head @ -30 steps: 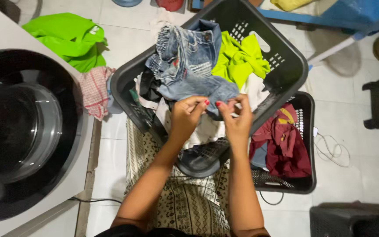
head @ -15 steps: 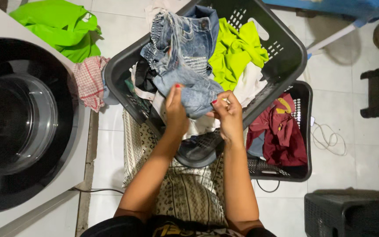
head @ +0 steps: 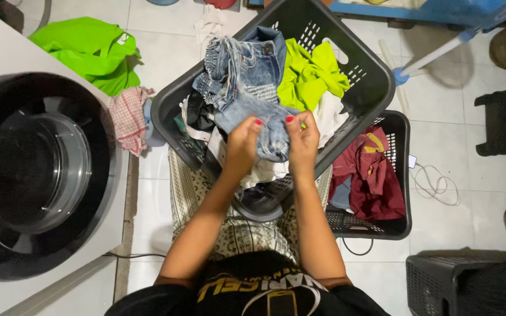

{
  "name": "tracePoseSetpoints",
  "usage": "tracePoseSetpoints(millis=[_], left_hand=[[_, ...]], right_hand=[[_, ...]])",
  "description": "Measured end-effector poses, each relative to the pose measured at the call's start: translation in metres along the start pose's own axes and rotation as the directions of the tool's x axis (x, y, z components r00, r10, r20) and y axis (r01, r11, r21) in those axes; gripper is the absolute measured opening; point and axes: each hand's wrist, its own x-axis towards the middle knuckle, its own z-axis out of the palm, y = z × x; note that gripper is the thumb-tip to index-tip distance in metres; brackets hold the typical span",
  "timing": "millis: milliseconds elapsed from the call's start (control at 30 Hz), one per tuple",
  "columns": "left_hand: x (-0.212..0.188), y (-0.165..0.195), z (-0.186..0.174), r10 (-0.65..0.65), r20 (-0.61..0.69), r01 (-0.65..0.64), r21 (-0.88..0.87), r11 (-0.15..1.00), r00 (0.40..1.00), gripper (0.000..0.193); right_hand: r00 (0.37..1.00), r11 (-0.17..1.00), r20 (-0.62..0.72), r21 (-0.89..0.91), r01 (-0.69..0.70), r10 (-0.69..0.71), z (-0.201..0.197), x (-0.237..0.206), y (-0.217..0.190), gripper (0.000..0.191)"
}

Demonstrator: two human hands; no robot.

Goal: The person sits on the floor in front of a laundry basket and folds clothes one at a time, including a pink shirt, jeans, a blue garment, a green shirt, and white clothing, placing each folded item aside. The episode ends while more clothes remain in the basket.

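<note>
A pair of faded blue jeans (head: pixel 242 82) lies on top of the clothes in a dark grey laundry basket (head: pixel 364 88). My left hand (head: pixel 243 145) and my right hand (head: pixel 301 140) both grip the near end of the jeans, thumbs on top, above the basket's front rim. A lime-green garment (head: pixel 308 76) and white clothes (head: pixel 329 117) lie in the basket beside the jeans.
A top-loading washing machine (head: pixel 36 169) with its drum showing stands at the left. A green garment (head: pixel 92 50) and a red checked cloth (head: pixel 127 117) lie on the tiled floor. A second black basket (head: pixel 396 175) with maroon clothes sits at the right, a black crate (head: pixel 469 287) at lower right.
Both hands have shifted their grip along the jeans' near end, pulling the fabric closer to my body. The view has moved slightly.
</note>
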Motion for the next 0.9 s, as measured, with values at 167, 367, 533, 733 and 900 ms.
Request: tracePoseSetpoints(millis=[167, 367, 533, 733, 900], left_hand=[[0.017, -0.037, 0.008, -0.216, 0.202, 0.275, -0.874, 0.4, 0.955, 0.036], [0.033, -0.037, 0.007, -0.015, 0.265, 0.225, -0.786, 0.576, 0.964, 0.036], [0.036, -0.051, 0.018, 0.021, 0.146, 0.087, -0.692, 0.717, 0.989, 0.047], [0.01, -0.065, 0.01, 0.426, 0.21, -0.426, -0.049, 0.903, 0.88, 0.082], [0.002, -0.058, -0.009, 0.111, 0.293, -0.304, 0.78, 0.547, 0.95, 0.061]], right_hand=[[0.999, 0.983, 0.019, -0.176, 0.047, -0.044, -0.012, 0.015, 0.014, 0.015], [0.915, 0.843, -0.151, -0.466, 0.268, -0.374, -0.026, 0.012, 0.01, 0.025], [0.948, 0.725, 0.101, -0.621, 0.296, -0.301, -0.023, -0.008, 0.019, 0.026], [0.961, 0.793, 0.045, -0.575, -0.199, 0.274, -0.056, 0.009, 0.027, 0.032], [0.995, 0.981, -0.047, -0.17, -0.093, 0.086, -0.086, 0.016, -0.025, 0.013]])
